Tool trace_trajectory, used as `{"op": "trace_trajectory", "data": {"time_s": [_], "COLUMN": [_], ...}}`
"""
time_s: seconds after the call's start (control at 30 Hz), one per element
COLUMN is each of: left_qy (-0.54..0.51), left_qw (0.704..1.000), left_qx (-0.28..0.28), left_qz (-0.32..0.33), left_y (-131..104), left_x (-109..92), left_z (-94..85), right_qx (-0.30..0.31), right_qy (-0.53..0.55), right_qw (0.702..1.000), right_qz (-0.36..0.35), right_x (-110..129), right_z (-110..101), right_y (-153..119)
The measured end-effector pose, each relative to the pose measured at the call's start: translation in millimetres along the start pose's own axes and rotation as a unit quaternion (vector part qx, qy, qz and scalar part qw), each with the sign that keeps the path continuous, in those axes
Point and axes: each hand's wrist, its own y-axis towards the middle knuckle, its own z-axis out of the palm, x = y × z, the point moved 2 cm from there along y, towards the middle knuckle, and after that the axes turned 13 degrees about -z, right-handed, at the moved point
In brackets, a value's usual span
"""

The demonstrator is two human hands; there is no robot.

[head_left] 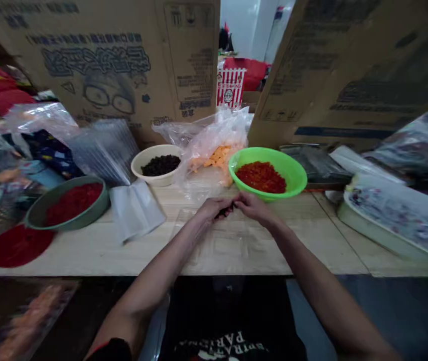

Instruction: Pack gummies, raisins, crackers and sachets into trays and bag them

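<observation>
Noted nearest the black T-shirt with pale lettering, close behind the edge of the pale wood-grain table, presumably for a straight reach with both forearms. Next saw clear, flat plastic under the forearms; could not tell tray from sheet. Near its far edge, found the bare left hand and bare right hand together, fingertips meeting, clamped on a small dark lump; judged it pinched from both sides for fine control. Could not make out its substance for blur. Logged leftward a flat, milky plastic packet and a grey-green round bowl of red pieces. Farther on, recorded a cream round bowl of blackish pieces, a crumpled clear plastic bag of orange pieces and a bright green plastic bowl of red-orange bits, likely arrayed for easy reach. Farthest, saw upright brown cardboard panels, perhaps serving as a screen.
</observation>
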Motion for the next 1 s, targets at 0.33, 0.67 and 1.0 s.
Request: {"op": "trace_trajectory", "data": {"time_s": [0.33,0.67,1.0], "left_qy": [0.193,0.37,0.396], "left_qw": [0.971,0.912,0.903], "left_qx": [-0.14,-0.167,-0.157], "left_qz": [-0.022,0.055,0.058], "left_y": [18.9,6.4,10.3], "left_x": [11.1,12.4,13.3], "left_z": [-3.4,-3.7,-12.7], "right_qx": [0.062,0.11,0.098], "right_qy": [-0.105,-0.254,-0.307], "right_qw": [0.992,0.961,0.947], "right_qz": [-0.029,-0.001,-0.009], "right_x": [-10.9,10.3,8.8], "right_z": [15.7,25.8,26.7], "right_y": [-25.7,-32.8,-32.7]}}
